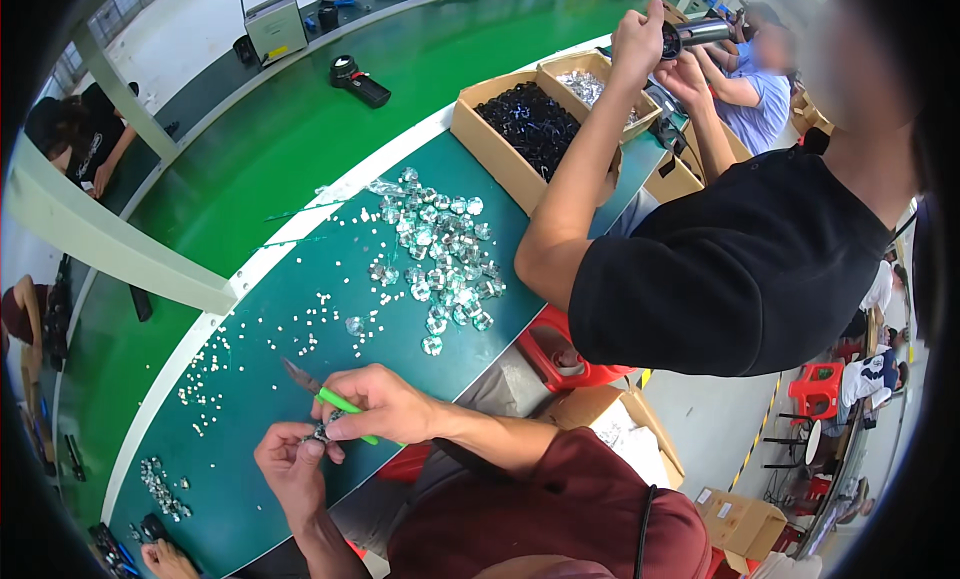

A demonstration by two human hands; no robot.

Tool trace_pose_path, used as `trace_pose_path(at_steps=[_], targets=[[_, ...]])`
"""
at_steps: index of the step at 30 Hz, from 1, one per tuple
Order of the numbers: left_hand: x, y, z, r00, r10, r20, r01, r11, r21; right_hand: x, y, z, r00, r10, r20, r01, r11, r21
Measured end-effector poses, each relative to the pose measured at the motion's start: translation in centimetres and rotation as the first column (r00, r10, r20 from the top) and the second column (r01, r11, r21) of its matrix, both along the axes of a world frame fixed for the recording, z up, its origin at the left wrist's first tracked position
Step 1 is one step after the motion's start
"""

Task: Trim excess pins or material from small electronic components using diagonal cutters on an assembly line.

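My right hand (372, 404) is closed around green-handled cutting pliers (335, 400), their metal jaws pointing away over the green tabletop (240, 379). In my left hand (292, 462), thumb and fingers pinch a small dark electronic part (319, 432). Both hands meet close together at the near edge of the table, and the right fingertips touch that part too. Finer details of the part are too small to make out. Beyond the hands, many tiny white square pieces (322, 309) lie scattered. A pile of round, shiny clear parts (440, 244) spreads farther right.
A cardboard box of black parts (528, 124) stands beyond the pile. On the right, a co-worker in black (690, 269) holds a dark cylindrical device (690, 36). A black flashlight (360, 82) lies on the green conveyor (270, 119). Another person's hand (168, 559) shows at lower left.
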State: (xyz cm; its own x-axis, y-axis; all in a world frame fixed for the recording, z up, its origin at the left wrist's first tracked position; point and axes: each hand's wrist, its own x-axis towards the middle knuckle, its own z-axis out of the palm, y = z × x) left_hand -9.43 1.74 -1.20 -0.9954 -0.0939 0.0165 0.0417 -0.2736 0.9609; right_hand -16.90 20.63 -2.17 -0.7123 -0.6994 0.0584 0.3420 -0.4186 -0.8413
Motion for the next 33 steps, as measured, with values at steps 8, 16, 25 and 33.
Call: trace_pose_path(at_steps=[8,16,25,33], targets=[[1.0,-0.5,-1.2,0.998,-0.06,0.021,0.056,0.988,0.141,0.3,-0.8,-0.9,0.999,0.035,0.024,-0.035,0.999,0.004],[-1.6,1.4,0.2,0.994,-0.053,0.093,0.051,0.999,0.016,-0.5,0.2,-1.2,0.955,-0.29,-0.061,0.297,0.941,0.165],[-1.1,1.5,0.2,0.979,-0.014,0.201,0.053,0.981,-0.188,-1.3,0.0,-1.3,0.989,-0.144,-0.031,0.147,0.978,0.145],[0.0,1.4,-0.3,0.989,0.075,0.131,-0.047,0.978,-0.205,-0.9,-1.2,-2.1,0.983,-0.182,-0.038,0.186,0.974,0.133]])
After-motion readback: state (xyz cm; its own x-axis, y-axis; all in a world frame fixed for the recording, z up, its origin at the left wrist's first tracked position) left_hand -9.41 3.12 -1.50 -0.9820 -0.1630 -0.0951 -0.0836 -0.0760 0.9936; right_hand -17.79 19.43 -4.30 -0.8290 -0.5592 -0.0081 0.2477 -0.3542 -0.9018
